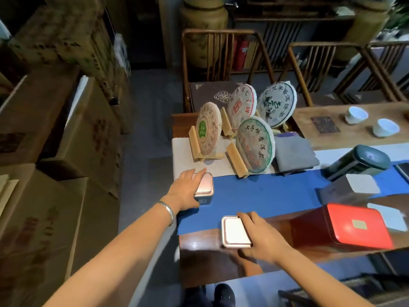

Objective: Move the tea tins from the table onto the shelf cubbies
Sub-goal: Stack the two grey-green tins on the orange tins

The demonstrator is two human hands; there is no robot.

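At the table's (199,247) left end, I have my left hand (184,191) curled over one pink-lidded tin (203,188) and right-hand fingers (250,220) gripping another (235,232) at the near edge, where a slip could drop it.

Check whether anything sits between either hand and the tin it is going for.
Nothing visible does. The left hand already lies over the pink-lidded tin on the blue cloth, and the right hand grips the nearer tin. No shelf is in view.
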